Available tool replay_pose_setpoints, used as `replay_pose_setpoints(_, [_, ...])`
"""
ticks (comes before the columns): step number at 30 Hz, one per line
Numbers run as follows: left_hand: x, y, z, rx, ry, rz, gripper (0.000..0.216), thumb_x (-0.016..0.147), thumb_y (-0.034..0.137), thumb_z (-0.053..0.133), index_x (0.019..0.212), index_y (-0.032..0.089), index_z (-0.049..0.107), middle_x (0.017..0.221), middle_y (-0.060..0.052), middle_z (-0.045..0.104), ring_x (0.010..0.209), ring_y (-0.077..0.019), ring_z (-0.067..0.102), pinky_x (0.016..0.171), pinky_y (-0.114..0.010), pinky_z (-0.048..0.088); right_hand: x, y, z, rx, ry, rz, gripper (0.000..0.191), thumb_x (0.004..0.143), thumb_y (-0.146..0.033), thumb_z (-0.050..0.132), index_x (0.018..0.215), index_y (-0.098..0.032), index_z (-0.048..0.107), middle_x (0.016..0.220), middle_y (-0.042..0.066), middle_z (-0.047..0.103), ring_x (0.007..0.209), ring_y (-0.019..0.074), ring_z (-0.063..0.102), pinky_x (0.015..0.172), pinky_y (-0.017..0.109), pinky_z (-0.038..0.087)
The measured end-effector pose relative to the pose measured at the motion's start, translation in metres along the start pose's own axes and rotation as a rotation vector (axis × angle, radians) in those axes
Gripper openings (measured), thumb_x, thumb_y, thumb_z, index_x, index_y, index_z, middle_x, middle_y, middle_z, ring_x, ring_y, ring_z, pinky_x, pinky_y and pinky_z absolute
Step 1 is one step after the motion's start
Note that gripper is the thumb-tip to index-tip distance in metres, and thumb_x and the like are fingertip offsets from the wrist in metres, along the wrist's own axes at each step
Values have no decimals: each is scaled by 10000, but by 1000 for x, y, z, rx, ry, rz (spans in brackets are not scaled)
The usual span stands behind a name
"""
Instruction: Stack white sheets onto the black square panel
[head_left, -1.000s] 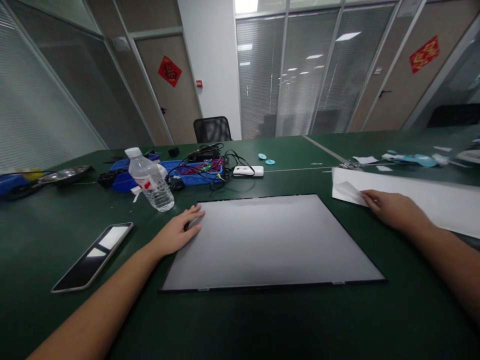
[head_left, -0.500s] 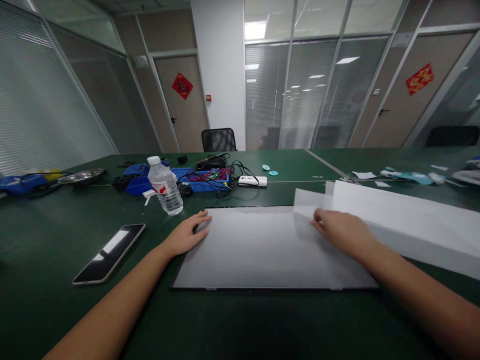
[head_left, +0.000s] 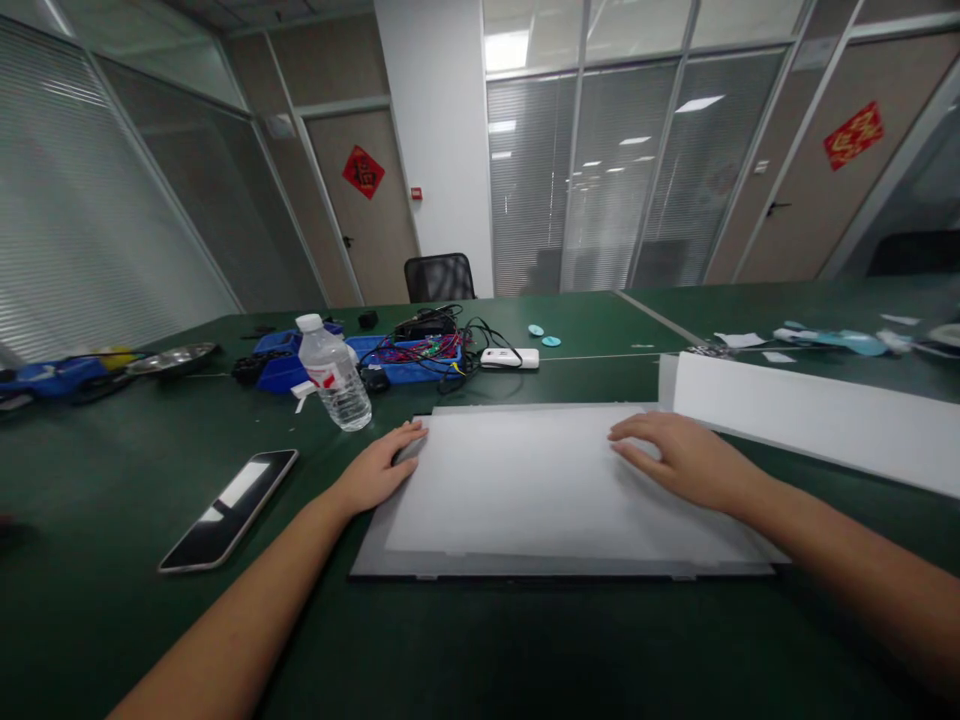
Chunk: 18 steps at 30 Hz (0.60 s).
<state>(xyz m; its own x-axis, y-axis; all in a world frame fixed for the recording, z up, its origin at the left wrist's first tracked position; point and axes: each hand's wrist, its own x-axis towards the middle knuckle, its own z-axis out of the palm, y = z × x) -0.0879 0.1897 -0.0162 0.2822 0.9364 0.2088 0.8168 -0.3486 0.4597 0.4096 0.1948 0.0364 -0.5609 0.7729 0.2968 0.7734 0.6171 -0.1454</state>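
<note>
green table [head_left: 112, 620]: both hands flat on white sheet [head_left: 540, 490].

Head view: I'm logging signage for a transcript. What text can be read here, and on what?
Red diamond decoration on the left door: one character, too blurred to read.
Red diamond decoration on the right door: blurred, unreadable.
Water bottle label: too small to read.

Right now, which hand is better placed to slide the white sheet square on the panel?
Right, probably. The right hand lies flat on the white sheet; the left hand rests at the far-left corner of the panel, likely pinning it.
</note>
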Motion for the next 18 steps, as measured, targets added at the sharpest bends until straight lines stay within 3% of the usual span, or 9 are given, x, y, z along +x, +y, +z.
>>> replay_pose_setpoints(4, [-1,4,-1,31,-7,-4,678,955,527,519,1519,164,612,1664,-133,498,1578,-333,423,1323,-548,286,-41,72,-1,14,-12,36,423,1057,-500,501,1227,-250,797,1310,95,746,1234,308,688,1127,604,514])
replay_pose_setpoints(8, [-1,6,0,45,-15,-4,714,975,590,503,1536,157,593,1672,-139,487,1580,-339,418,1324,-536,284,-81,113,9,107,-14,127,392,1037,-471,559,1333,-314,761,1432,78,690,1322,315,651,1135,568,534])
replay_pose_setpoints(12, [0,4,2,65,-21,-1,785,974,666,507,1545,132,577,1679,-160,478,1584,-346,412,1331,-531,268,-86,119,12,136,-30,151,399,1011,-478,621,1350,-319,756,1463,75,670,1364,321,623,1167,542,510])
replay_pose_setpoints(18, [1,-1,5,68,-15,13,800,978,699,505,1544,139,577,1682,-167,475,1584,-348,413,1328,-546,269,-78,99,13,205,-61,104,392,1010,-543,613,1291,-319,770,1527,52,614,1393,280,593,1195,557,475])
